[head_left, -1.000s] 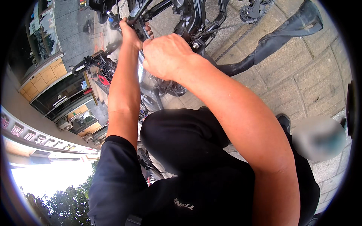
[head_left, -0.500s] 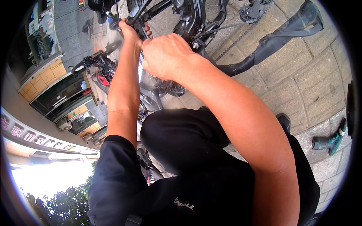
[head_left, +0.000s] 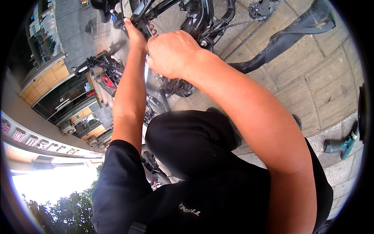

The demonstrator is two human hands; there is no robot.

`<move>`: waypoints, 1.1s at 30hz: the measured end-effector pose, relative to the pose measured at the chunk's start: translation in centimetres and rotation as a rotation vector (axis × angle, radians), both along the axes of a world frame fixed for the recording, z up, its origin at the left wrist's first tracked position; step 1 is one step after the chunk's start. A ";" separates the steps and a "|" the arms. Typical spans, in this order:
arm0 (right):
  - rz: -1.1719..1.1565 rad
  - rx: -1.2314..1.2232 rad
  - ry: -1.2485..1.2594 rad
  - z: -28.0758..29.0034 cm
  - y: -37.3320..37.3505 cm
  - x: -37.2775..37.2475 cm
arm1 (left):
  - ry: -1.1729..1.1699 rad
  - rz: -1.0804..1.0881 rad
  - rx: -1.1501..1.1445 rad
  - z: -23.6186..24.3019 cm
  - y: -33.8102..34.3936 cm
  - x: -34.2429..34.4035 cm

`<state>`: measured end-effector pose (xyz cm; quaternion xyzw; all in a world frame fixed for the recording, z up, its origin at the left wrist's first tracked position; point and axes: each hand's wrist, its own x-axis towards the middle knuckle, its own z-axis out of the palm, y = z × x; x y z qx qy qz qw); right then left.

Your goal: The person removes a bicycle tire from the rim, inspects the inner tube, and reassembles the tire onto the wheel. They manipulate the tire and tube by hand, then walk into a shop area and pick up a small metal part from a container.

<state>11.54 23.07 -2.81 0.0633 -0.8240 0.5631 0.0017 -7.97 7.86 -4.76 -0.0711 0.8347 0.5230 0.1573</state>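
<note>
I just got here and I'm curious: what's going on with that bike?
A person has both hands at a black bike. The left hand holds a black part; the right hand is curled up beside it, hiding anything it might hold. A teal tool lies on the paving, off to the right.

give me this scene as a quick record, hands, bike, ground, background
left hand: curled around a dark part of the bike
right hand: in a fist, close beside the left; anything inside it is hidden
bike: black frame, top of picture, with derailleur and hanging chain
ground: stone paving; teal and grey tool lying at far right
background: another bike with a red part, buildings, trees at lower left
</note>
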 end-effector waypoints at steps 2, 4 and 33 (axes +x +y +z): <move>-0.003 -0.014 -0.011 0.4 0.3 0.1 | -0.062 -0.044 0.132 -0.8 -2.9 -0.9; -0.018 -0.019 0.000 0.5 0.4 0.3 | -0.024 -0.009 0.153 -1.8 -4.0 -0.6; -0.082 -0.044 0.050 -0.4 -0.2 0.1 | 0.214 -0.217 -0.363 -1.9 -3.5 0.1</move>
